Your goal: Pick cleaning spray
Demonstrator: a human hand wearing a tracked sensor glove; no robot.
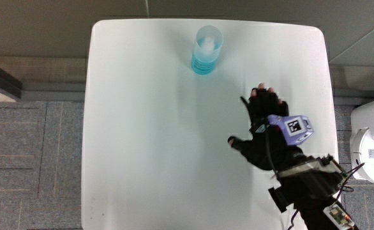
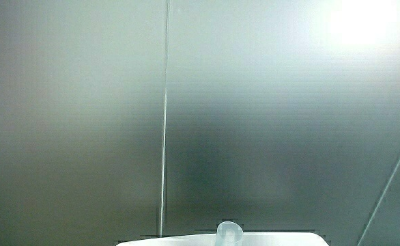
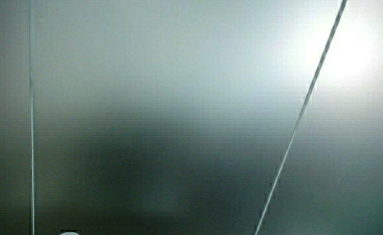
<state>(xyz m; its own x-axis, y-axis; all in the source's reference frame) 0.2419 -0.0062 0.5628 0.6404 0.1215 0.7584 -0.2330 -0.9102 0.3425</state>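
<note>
A clear bottle of blue cleaning spray (image 1: pixel 207 50) stands upright on the white table (image 1: pixel 142 128), near the table edge farthest from the person. The hand (image 1: pixel 265 124) in its black glove hovers over the table, nearer to the person than the bottle and apart from it. Its fingers are spread and hold nothing. A purple patterned cube (image 1: pixel 295 128) sits on its back. In a side view only the bottle's cap (image 2: pixel 229 234) and a strip of table edge show; otherwise both side views show a pale wall.
A white appliance (image 1: pixel 373 147) stands on the floor beside the table near the forearm. Grey carpet tiles (image 1: pixel 27 166) surround the table.
</note>
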